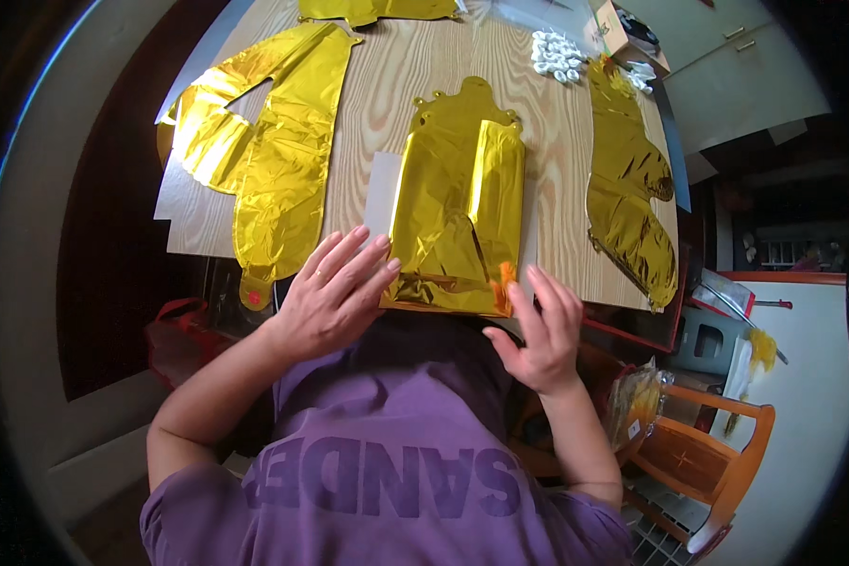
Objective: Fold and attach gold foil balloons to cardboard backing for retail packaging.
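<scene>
A folded gold foil balloon point(434, 189) lies on the wood-grain table in front of me, over a pale flat sheet point(380, 193). Its far end has a scalloped outline, and its near edge is folded at the table's front. My left hand point(340, 288) rests by the near left corner of the foil, fingers stretched out and holding nothing. At the near right corner is my right hand point(542, 330), its fingers apart beside a small orange patch point(507, 278). Whether its fingertips touch the foil, I cannot tell.
Gold foil balloons flank it, a large one point(288, 160) left and another point(627, 170) right. A further foil piece point(382, 9) lies at the far edge. Small white pieces point(557, 57) and an open box point(623, 38) sit back right. A wooden chair point(698, 457) stands at lower right.
</scene>
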Demonstrator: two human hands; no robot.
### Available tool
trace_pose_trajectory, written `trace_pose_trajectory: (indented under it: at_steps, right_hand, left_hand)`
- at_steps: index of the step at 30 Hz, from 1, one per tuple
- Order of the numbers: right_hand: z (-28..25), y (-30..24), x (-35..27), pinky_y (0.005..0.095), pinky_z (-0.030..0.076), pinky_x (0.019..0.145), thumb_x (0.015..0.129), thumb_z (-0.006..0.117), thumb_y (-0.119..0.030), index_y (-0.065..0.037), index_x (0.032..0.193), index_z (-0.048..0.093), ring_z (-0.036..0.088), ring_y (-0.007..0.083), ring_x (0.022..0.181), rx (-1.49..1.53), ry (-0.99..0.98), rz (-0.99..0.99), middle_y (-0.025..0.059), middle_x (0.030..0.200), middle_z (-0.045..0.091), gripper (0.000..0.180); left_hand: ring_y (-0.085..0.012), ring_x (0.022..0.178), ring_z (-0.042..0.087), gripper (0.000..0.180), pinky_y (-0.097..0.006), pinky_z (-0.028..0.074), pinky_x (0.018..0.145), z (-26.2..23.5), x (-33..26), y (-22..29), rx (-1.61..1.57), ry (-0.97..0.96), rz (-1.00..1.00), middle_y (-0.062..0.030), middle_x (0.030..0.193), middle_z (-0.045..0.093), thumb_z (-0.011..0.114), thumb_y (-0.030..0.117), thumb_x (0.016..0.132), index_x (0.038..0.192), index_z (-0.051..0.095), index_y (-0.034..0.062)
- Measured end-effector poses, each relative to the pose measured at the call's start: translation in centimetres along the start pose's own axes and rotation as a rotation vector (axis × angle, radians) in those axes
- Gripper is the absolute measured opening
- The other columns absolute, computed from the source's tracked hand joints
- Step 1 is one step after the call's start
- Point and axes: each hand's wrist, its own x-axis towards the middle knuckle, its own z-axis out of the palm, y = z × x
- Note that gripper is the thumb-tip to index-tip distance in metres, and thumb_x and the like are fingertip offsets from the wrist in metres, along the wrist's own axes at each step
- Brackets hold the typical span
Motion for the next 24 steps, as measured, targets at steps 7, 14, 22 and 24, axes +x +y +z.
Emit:
trace_pose_trajectory:
  at_steps: [7, 14, 22, 24]
  right_hand:
    - [-1.1, 0.2, -2.0, 0.0236, 0.048, 0.056, 0.099, 0.067, -0.034, 0.001, 0.089, 0.067, 0.061, 0.0095, 0.060, 0.781, -0.006, 1.069, 0.0043, 0.075, 0.067, 0.036]
    - [-0.1, -0.2, -0.1, 0.0194, 0.044, 0.050, 0.098, 0.068, -0.032, -0.005, 0.087, 0.068, 0.063, 0.0082, 0.059, 1.143, -0.133, 1.246, 0.0057, 0.073, 0.069, 0.030]
    - [-0.2, -0.4, -0.8, 0.0205, 0.048, 0.053, 0.098, 0.065, -0.021, -0.007, 0.085, 0.067, 0.063, 0.0076, 0.062, 1.398, -0.217, 1.290, 0.0017, 0.073, 0.067, 0.019]
    - [-0.4, -0.1, -0.8, 0.0208, 0.048, 0.053, 0.098, 0.065, -0.021, -0.008, 0.085, 0.067, 0.062, 0.0071, 0.061, 1.367, -0.227, 1.247, 0.0012, 0.072, 0.066, 0.019]
  left_hand:
    - [-0.0279, 0.094, 0.066, 0.036, -0.038, 0.052, 0.087, -2.4, -1.9, 5.3, -0.756, -0.032, -0.359, -0.0141, 0.103, 0.068, 0.076, 0.022, 0.088, 0.114, 0.066, -0.0006]
    - [-0.0234, 0.104, 0.069, 0.036, -0.038, 0.055, 0.094, 1.0, 0.7, 6.6, -1.988, -0.171, -1.372, -0.0135, 0.112, 0.070, 0.055, 0.029, 0.106, 0.123, 0.060, -0.0030]
    - [-0.0257, 0.109, 0.069, 0.031, -0.040, 0.057, 0.095, 2.3, 1.5, 7.2, -2.126, 0.022, -1.411, -0.0167, 0.121, 0.068, 0.055, 0.025, 0.105, 0.123, 0.060, -0.0002]
    - [-0.0257, 0.109, 0.069, 0.031, -0.040, 0.057, 0.095, 2.3, 1.4, 7.0, -2.143, 0.044, -1.391, -0.0168, 0.122, 0.068, 0.055, 0.024, 0.105, 0.124, 0.059, 0.0002]
